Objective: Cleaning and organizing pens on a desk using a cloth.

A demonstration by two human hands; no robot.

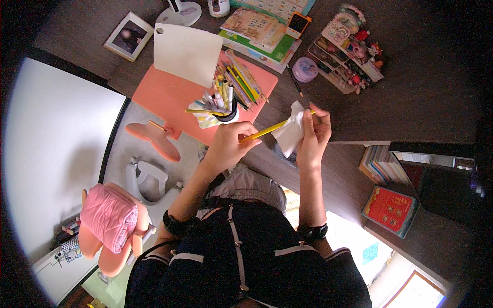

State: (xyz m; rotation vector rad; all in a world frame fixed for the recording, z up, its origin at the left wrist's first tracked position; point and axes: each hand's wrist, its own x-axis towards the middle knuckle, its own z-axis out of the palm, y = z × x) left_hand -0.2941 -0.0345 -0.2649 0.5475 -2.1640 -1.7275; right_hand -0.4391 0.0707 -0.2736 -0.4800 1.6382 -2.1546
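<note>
A yellow pencil is held slantwise in front of me over the desk edge. My left hand pinches its lower left end, fingers closed. My right hand is closed round a crumpled white tissue, which wraps the pencil's upper right part; the tip pokes out between thumb and fingers. Just beyond my left hand stands a pen cup, pale with a dark rim, full of pens and markers. Behind it, a loose bunch of coloured pencils lies on the pink tabletop board.
A white sheet-like board rests on the pink board. Books, a small orange-edged device, a round purple container, a dark pencil and a trinket organizer sit farther back. A pink padded chair is at left.
</note>
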